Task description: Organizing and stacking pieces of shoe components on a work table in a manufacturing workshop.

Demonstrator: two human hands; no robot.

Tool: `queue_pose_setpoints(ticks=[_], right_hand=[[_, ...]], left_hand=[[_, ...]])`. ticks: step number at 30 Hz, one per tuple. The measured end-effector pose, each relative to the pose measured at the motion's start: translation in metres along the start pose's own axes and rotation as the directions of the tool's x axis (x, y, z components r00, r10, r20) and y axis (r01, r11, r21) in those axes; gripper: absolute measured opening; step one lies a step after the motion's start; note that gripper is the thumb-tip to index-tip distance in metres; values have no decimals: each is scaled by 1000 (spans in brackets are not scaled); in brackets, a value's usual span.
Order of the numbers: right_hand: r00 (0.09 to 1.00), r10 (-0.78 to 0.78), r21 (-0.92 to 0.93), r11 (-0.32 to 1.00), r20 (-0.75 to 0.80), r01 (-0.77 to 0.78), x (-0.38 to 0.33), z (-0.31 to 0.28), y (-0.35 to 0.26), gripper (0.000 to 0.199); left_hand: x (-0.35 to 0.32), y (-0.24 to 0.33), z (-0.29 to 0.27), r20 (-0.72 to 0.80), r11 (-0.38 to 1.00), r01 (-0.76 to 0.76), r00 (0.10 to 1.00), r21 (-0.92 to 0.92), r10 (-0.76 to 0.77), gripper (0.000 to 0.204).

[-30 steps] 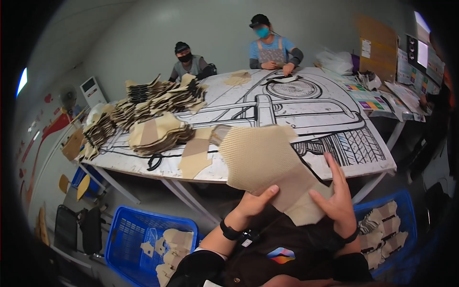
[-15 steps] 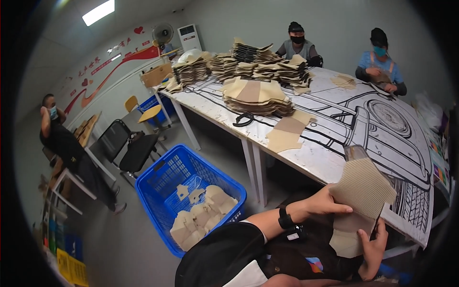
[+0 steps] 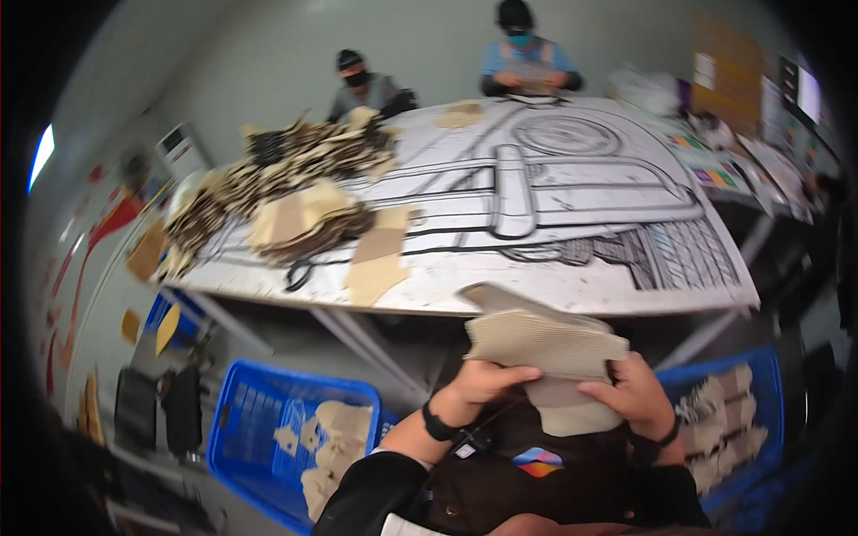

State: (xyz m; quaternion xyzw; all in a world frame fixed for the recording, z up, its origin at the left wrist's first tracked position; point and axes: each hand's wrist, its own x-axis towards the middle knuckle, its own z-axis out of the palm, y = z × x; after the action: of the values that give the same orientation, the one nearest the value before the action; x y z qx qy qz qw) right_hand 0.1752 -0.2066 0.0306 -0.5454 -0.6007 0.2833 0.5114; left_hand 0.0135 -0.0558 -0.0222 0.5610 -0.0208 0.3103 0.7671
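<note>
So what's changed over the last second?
Beige piece came lower, toward the body, and tilted flatter. Right hand, fingers extended earlier, now grips its right edge; left hand kept hold. Co-worker in blue now has both hands together at something. Unchanged: front stack, loose piece, baskets.

Fisheye head view, downward over near hands [image 3: 483,380], table [image 3: 447,279] beyond.

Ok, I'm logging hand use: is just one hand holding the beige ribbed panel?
No, the left hand grips the beige ribbed panel at its left and the right hand at its right.
</note>
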Motion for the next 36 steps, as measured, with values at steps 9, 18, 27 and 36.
queue_pose_setpoints(ticks=[9,18,27,36], right_hand=[[998,-44,48,998,-44,46,-8,-9,15,38],[981,-113,-170,982,-160,86,-8,0,-3,34],[990,-70,-23,997,-122,68,-7,2,-6,38],[973,-152,139,982,171,129,1,-1,-15,32]], left_hand=[[4,-12,1,32,975,95,995,-202,-91,49],[5,21,-2,25,981,47,998,187,-53,58],[5,50,16,43,871,-10,999,491,-13,28],[10,25,2,365,984,-178,917,9,162,28]])
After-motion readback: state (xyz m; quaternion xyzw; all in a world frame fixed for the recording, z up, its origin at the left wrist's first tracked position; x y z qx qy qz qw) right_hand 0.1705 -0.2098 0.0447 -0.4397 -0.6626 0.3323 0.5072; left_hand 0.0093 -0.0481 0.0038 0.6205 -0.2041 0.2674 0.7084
